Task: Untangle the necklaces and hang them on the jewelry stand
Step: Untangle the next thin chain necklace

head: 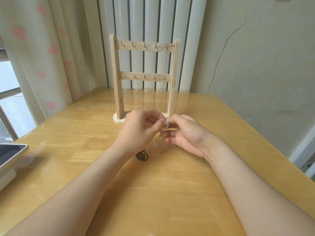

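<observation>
Both hands' grip pinches a tangled chain (164, 129) above table.

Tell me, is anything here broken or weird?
Yes. A long crack runs down the wall behind the table. On the jewelry stand, one silver necklace is draped across two top hooks instead of one.

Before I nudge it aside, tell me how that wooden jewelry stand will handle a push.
The jewelry stand is tall on small feet, so a high push would probably tip it; push low. It looks like light wood and may slide on the glossy table. The hung chain would likely swing.
</observation>
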Demonstrator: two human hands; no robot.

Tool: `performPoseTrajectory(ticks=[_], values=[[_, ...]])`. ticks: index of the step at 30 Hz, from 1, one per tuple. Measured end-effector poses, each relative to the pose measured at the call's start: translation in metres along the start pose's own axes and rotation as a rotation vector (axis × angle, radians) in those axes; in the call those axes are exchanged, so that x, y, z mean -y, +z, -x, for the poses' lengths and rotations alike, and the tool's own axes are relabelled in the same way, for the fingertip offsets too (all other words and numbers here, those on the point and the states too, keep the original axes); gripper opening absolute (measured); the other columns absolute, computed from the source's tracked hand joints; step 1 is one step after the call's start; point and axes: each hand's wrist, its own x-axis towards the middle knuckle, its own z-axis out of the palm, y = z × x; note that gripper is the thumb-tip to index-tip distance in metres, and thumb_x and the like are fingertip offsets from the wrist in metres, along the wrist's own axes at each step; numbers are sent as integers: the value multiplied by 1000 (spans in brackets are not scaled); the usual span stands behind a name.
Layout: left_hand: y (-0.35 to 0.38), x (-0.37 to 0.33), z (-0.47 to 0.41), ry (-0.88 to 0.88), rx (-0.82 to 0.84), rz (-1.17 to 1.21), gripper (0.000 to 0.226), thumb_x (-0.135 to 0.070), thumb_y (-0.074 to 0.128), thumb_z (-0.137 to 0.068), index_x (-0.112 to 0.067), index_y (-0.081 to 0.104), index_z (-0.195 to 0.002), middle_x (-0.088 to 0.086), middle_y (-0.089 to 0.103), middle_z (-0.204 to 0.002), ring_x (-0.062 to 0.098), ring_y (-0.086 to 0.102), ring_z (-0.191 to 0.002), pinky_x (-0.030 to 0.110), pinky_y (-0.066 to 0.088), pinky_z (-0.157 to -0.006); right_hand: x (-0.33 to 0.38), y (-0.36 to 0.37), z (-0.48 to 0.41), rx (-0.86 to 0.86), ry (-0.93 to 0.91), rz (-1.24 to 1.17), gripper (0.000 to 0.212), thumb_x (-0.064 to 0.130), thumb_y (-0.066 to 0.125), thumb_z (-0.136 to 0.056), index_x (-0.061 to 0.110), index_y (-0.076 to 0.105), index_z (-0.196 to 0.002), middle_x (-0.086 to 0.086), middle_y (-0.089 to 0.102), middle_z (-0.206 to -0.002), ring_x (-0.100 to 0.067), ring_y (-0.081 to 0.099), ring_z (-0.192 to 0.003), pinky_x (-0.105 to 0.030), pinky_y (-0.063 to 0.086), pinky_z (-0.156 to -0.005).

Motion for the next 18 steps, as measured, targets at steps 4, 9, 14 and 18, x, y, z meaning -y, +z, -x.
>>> performPoseTrajectory(ticks=[4,9,14,18], values=[[9,2,2,49,20,-58,10,-17,64,-105,-16,69,-97,-12,74,-84,6,71,-82,18,54,-77,0,-1,0,21,-31,-25,25,5,46,-103,2,68,-90,-14,60,-89,-20,55,-71,-34,43,-67],[14,-1,4,79,-9,-106,8,-19,61,-106,-16,63,-98,-11,69,-88,8,65,-87,8,41,-75,0,-1,-1,40,-36,-47,21,8,48,-101,2,67,-93,-19,56,-107,-26,51,-84,-37,43,-74],[11,-6,5,77,-19,-105,9,-16,65,-97,-19,61,-89,-12,66,-79,8,63,-81,10,39,-69,-1,-4,-2,31,9,14,18,12,48,-99,8,64,-93,-17,55,-105,-23,53,-80,-36,39,-69],[7,-8,5,64,-5,-84,11,-14,68,-97,-19,63,-87,-12,67,-76,6,64,-79,9,40,-69,-2,-3,-2,21,18,26,20,11,47,-100,8,64,-89,-15,56,-94,-22,52,-73,-36,37,-65]])
